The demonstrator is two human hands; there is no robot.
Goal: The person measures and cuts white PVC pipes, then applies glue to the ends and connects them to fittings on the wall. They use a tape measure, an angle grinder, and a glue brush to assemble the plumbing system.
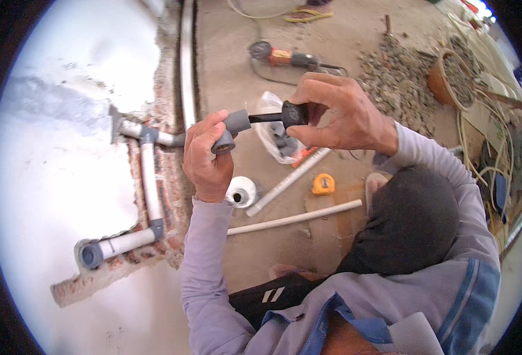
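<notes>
My left hand (206,158) grips a grey plastic elbow pipe fitting (230,130), its open end facing down. My right hand (338,113) holds a black-handled brush (281,116) by its round black cap, the tip pushed into the fitting's other opening. Both hands are raised above the concrete floor, beside a white wall with a cut channel showing red brick. In that channel sit white pipes with grey joints (147,177), ending in a grey socket (91,255) at the lower left.
On the floor lie a white glue can (242,192), two loose white pipes (296,217), a yellow tape measure (323,184), a plastic bag of grey fittings (279,142) and an angle grinder (284,58). Rubble, a basket (450,80) and cables fill the right.
</notes>
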